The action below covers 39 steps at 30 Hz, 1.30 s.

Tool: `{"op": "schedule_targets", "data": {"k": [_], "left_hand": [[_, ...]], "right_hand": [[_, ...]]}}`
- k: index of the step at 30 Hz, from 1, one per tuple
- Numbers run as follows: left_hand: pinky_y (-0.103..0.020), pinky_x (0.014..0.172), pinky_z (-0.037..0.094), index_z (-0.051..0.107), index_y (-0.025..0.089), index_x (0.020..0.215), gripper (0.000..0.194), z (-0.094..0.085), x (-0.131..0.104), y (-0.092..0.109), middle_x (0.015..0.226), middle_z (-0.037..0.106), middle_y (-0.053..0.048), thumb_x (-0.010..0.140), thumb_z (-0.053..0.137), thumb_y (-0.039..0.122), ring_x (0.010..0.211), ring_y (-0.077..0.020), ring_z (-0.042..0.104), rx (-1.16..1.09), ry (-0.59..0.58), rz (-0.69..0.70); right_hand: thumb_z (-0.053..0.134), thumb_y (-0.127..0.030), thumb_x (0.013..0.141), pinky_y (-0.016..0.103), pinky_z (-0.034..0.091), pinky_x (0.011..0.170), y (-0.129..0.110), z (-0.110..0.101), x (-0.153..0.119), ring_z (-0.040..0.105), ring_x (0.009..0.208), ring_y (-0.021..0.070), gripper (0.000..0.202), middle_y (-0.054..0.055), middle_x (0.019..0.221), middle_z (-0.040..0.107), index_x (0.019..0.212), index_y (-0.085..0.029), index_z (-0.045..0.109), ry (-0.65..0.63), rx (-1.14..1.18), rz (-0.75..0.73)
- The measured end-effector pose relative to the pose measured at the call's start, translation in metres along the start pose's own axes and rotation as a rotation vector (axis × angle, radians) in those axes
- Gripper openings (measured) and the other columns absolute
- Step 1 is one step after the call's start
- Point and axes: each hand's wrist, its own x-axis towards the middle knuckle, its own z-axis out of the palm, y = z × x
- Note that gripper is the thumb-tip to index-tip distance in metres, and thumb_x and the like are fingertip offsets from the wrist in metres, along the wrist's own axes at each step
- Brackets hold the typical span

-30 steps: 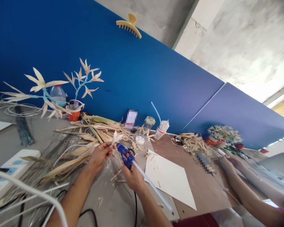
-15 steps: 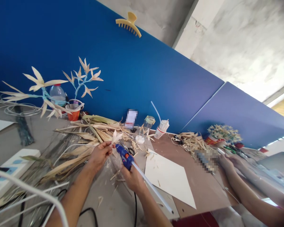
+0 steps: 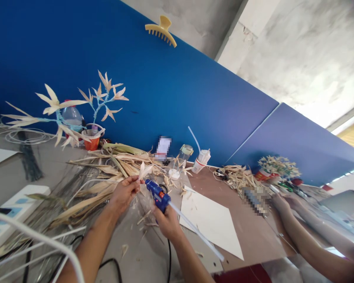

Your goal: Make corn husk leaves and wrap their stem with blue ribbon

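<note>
Between the fingertips of my left hand (image 3: 126, 193) is a small pale corn husk flower (image 3: 144, 170), its petals pointing up. My right hand (image 3: 166, 221) is wrapped round the handle of a blue glue gun (image 3: 158, 195). A long clear glue stick (image 3: 197, 232) sticks out of the gun's back end. The nozzle points at the base of the flower, close to my left fingertips; whether it touches cannot be made out. Dried corn husks (image 3: 106, 173) lie heaped behind and to the left of my left hand.
A power strip (image 3: 14, 216) and cables lie at the left. Husk-flower branches (image 3: 102, 104) stand in a red pot (image 3: 91, 143) at the blue partition (image 3: 165, 86). White board (image 3: 215, 222), jar (image 3: 185, 153) and cup (image 3: 201, 161) are right of centre. A co-worker's hands (image 3: 283, 204) are farther right.
The glue gun has shifted slightly right and down, its nozzle drawing a little away from the flower. My left hand has hardly moved and still pinches the flower.
</note>
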Motion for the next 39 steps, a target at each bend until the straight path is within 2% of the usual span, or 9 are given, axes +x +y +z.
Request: {"op": "schedule_targets", "data": {"k": [3,9,14,18,28,32,34,36,39], "left_hand": [[-0.017,0.047,0.036,0.066,0.012,0.073,0.027,-0.001,0.0,0.0,0.068,0.069,-0.005,0.048,0.077,0.015,0.046,-0.0049,0.046,-0.012,-0.01,-0.011],[-0.017,0.047,0.038,0.066,0.012,0.072,0.026,-0.002,0.001,-0.001,0.068,0.069,-0.006,0.049,0.077,0.012,0.046,-0.0047,0.047,-0.057,-0.005,-0.028],[-0.017,0.046,0.037,0.068,0.01,0.073,0.027,-0.001,0.002,-0.001,0.068,0.068,-0.005,0.048,0.078,0.012,0.046,-0.0044,0.047,-0.047,0.017,-0.029],[-0.018,0.046,0.036,0.068,0.011,0.07,0.025,-0.001,0.002,-0.001,0.064,0.067,-0.004,0.047,0.078,0.012,0.046,-0.005,0.046,-0.043,0.027,-0.044],[-0.017,0.045,0.035,0.068,0.012,0.069,0.027,-0.003,0.004,-0.004,0.055,0.057,0.002,0.045,0.081,0.014,0.047,-0.005,0.045,-0.08,0.006,-0.017],[-0.017,0.045,0.036,0.067,0.011,0.069,0.027,-0.001,0.003,-0.002,0.053,0.056,0.003,0.046,0.081,0.013,0.046,-0.0051,0.045,-0.089,0.007,-0.029],[-0.017,0.045,0.037,0.067,0.011,0.069,0.026,0.001,0.001,-0.001,0.052,0.055,0.003,0.046,0.081,0.012,0.046,-0.0052,0.046,-0.104,0.006,-0.039],[-0.017,0.046,0.037,0.067,0.01,0.068,0.025,0.003,-0.001,0.0,0.052,0.055,0.002,0.046,0.08,0.01,0.046,-0.0049,0.046,-0.13,0.004,-0.046],[-0.017,0.046,0.038,0.067,0.01,0.068,0.023,0.004,-0.002,0.0,0.054,0.056,0.002,0.049,0.08,0.009,0.046,-0.0043,0.046,-0.159,-0.003,-0.058]], "right_hand": [[0.054,-0.031,0.077,0.025,0.044,0.057,0.002,-0.015,-0.002,0.053,0.061,0.0143,0.022,0.001,0.074,0.059,0.094,-0.017,0.058,-0.016,0.02,0.017],[0.056,-0.027,0.076,0.033,0.047,0.077,0.03,-0.074,-0.005,0.058,0.084,0.0204,0.014,0.009,0.095,0.057,0.085,-0.017,0.061,0.231,-0.413,-0.143],[0.052,-0.035,0.081,0.036,0.047,0.078,0.07,-0.121,-0.017,0.058,0.08,0.0231,0.023,0.013,0.095,0.056,0.084,-0.015,0.063,0.264,-0.801,-0.001],[0.05,-0.033,0.082,0.035,0.045,0.078,0.087,-0.133,-0.029,0.06,0.086,0.026,0.025,0.015,0.1,0.058,0.089,-0.014,0.066,0.236,-1.034,0.162],[0.058,-0.039,0.075,0.042,0.042,0.083,0.09,-0.136,-0.034,0.058,0.103,0.0307,0.037,0.017,0.112,0.057,0.101,-0.016,0.067,0.165,-0.982,0.297],[0.057,-0.035,0.072,0.045,0.042,0.086,0.067,-0.134,-0.03,0.057,0.106,0.0308,0.036,0.015,0.113,0.06,0.101,-0.018,0.068,0.279,-0.734,0.249],[0.05,-0.035,0.076,0.04,0.045,0.083,0.046,-0.117,-0.021,0.059,0.099,0.0264,0.032,0.013,0.107,0.062,0.096,-0.018,0.069,0.349,-0.496,0.099],[0.049,-0.032,0.077,0.034,0.048,0.073,0.026,-0.086,-0.004,0.062,0.085,0.0217,0.027,0.01,0.093,0.066,0.089,-0.018,0.068,0.302,-0.221,0.01],[0.049,-0.028,0.073,0.027,0.046,0.055,0.01,-0.028,0.033,0.054,0.053,0.0135,0.022,0.002,0.068,0.063,0.083,-0.017,0.065,0.18,0.129,0.109]]}}
